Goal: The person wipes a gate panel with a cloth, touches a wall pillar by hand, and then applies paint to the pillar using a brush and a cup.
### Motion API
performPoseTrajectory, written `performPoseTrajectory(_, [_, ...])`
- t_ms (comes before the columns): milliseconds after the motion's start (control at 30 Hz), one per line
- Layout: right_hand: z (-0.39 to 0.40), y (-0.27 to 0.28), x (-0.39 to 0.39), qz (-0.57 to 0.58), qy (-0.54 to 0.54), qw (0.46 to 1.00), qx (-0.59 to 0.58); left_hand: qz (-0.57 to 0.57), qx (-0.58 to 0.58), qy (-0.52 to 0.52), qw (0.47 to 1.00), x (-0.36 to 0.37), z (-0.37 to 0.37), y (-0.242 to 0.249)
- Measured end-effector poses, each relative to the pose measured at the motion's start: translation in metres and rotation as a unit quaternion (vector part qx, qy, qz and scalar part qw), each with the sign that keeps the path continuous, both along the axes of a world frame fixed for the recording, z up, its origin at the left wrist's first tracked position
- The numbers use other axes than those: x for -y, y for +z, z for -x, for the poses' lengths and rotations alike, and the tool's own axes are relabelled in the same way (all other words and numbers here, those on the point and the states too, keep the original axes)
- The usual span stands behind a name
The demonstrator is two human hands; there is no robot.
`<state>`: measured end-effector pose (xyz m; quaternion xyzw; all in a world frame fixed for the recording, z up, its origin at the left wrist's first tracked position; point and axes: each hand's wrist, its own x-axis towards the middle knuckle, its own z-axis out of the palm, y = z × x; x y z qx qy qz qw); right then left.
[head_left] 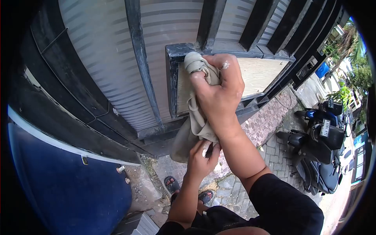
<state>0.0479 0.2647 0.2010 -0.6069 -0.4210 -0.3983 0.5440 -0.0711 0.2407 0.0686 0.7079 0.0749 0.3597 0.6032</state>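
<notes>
A grey-beige cloth (198,113) hangs bunched between my two hands. My right hand (221,84) is closed on its upper part, which is wrapped round the fingertips and pressed to the upper left corner of a dark metal frame (172,84). Inside that frame lies a pale wood-grained panel (262,74). Lower down, my left hand (203,156) pinches the cloth's lower part. White smears mark both hands. The fingertips of my right hand are hidden by the cloth.
Dark gate bars (141,58) stand before striped translucent sheeting (102,58). A large blue container (66,180) is at lower left. Several parked motorbikes (319,137) stand at the right on grey paving (274,152). My sandalled feet show below.
</notes>
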Motion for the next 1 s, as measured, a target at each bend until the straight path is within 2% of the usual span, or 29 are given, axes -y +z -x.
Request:
performPoseTrajectory(67, [-0.012, 0.001, 0.011, -0.034, -0.009, 0.996, -0.082, -0.055, 0.035, -0.005, 0.998, 0.004, -0.001, 0.004])
performPoseTrajectory(133, [-0.026, 0.008, 0.028, -0.046, -0.063, 0.990, -0.120, -0.048, 0.038, -0.017, 0.998, 0.012, -0.002, 0.010])
performPoseTrajectory(267, [-0.060, 0.022, 0.073, -0.014, -0.195, 0.969, -0.148, -0.039, 0.029, -0.036, 0.998, 0.029, -0.004, 0.022])
performPoseTrajectory(333, [-0.075, 0.026, 0.092, -0.003, -0.214, 0.962, -0.171, -0.031, 0.039, -0.056, 0.997, 0.041, -0.014, 0.031])
performPoseTrajectory(467, [-0.125, 0.023, 0.131, -0.015, -0.258, 0.957, -0.134, -0.031, 0.061, -0.097, 0.993, 0.068, -0.038, 0.049])
performPoseTrajectory(567, [-0.139, 0.018, 0.149, -0.023, -0.294, 0.935, -0.198, -0.043, 0.073, -0.105, 0.991, 0.084, -0.048, 0.058])
performPoseTrajectory(800, [-0.091, 0.032, 0.113, 0.000, -0.182, 0.972, -0.148, -0.028, 0.059, -0.118, 0.991, 0.096, -0.030, 0.074])
performPoseTrajectory(867, [-0.067, 0.032, 0.093, 0.021, -0.118, 0.987, -0.103, 0.034, 0.032, -0.093, 0.995, 0.095, -0.021, 0.076])
performPoseTrajectory(1000, [-0.065, 0.039, 0.092, 0.092, -0.103, 0.987, -0.083, 0.088, 0.027, -0.096, 0.991, 0.094, -0.016, 0.088])
